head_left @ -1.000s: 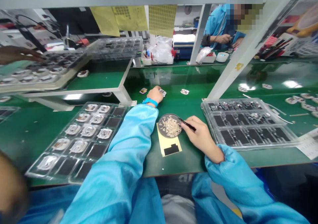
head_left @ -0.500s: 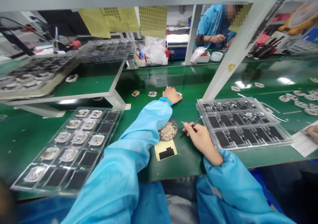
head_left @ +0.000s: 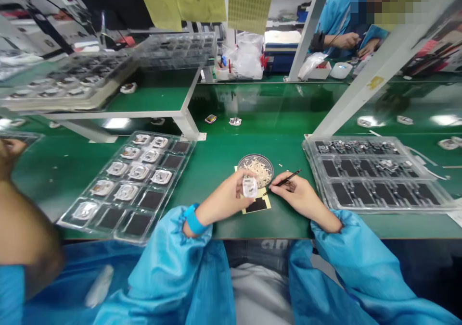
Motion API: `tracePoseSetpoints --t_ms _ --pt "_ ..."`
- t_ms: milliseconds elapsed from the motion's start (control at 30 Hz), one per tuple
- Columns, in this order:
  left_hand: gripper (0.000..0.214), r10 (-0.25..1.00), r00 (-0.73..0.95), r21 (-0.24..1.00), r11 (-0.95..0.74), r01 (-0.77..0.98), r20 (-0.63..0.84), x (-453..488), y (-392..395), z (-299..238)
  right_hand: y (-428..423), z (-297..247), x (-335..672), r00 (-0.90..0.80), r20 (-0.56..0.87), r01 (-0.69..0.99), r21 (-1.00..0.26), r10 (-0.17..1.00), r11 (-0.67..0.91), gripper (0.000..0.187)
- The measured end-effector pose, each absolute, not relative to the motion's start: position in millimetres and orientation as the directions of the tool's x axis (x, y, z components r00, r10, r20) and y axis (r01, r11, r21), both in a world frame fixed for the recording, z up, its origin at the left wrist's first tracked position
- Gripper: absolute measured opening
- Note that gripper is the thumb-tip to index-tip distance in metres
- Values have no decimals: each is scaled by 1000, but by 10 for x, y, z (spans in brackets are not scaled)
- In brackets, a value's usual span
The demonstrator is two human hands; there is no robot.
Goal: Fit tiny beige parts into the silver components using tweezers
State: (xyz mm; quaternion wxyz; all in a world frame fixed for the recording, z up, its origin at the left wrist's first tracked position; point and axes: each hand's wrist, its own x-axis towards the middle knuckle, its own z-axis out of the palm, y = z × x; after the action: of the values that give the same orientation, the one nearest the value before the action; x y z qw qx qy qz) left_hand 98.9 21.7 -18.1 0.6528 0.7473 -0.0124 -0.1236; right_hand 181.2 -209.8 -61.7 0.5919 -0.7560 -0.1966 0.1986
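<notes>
- White plastic module (head_left: 249, 187) has just come up over the green bench (head_left: 224, 221), held beside the round mesh dish (head_left: 254, 167).
- Clear blister trays (head_left: 169, 168) lie to either side; no brand or label reads.
- Left hand (head_left: 224, 195) pinches the module in its fingertips.
- Right hand (head_left: 298, 197) pinches black tweezers (head_left: 285, 178), tips near the dish.

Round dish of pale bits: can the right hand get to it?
Probably yes: the right hand sits close beside the round dish, and nothing stands between them. It holds a thin black tool.
</notes>
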Motion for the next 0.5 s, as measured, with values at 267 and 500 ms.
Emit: tracePoseSetpoints --t_ms 267,500 --pt "29 27 989 964 -221 145 -142 709 75 -567 -2114 -614 1813 842 -67 66 -972 535 -226 28" --pt "23 64 990 973 -189 135 -125 721 35 -637 -2060 -474 1731 830 105 121 -993 548 6 16"
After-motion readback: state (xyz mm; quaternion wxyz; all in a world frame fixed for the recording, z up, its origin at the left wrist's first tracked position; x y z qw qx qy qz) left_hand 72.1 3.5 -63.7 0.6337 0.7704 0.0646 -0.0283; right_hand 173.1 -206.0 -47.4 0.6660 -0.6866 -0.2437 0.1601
